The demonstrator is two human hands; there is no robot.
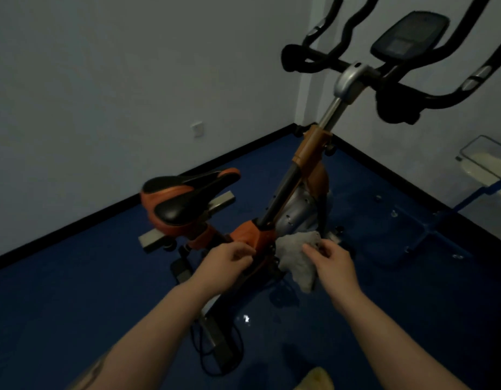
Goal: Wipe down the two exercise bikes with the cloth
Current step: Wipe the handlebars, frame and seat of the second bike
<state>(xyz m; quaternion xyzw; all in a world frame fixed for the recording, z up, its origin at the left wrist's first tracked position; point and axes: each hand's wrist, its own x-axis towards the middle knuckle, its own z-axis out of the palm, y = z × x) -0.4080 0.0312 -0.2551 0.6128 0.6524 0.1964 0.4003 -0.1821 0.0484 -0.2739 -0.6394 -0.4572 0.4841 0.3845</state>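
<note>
An orange and black exercise bike (pixel 305 170) stands in the room's corner, its saddle (pixel 184 192) to the left and black handlebars with a console (pixel 410 35) at the upper right. A grey cloth (pixel 297 254) hangs against the lower frame beside the silver flywheel. My right hand (pixel 331 263) grips the cloth's right side. My left hand (pixel 229 263) hovers with loosely curled fingers over the orange frame joint below the saddle, holding nothing that I can see.
Blue floor with black skirting runs along white walls. A blue-framed white bench (pixel 486 175) stands at the right, its base on the floor. A wall socket (pixel 197 128) sits on the left wall. A pale yellowish thing (pixel 317 380) shows at the bottom edge.
</note>
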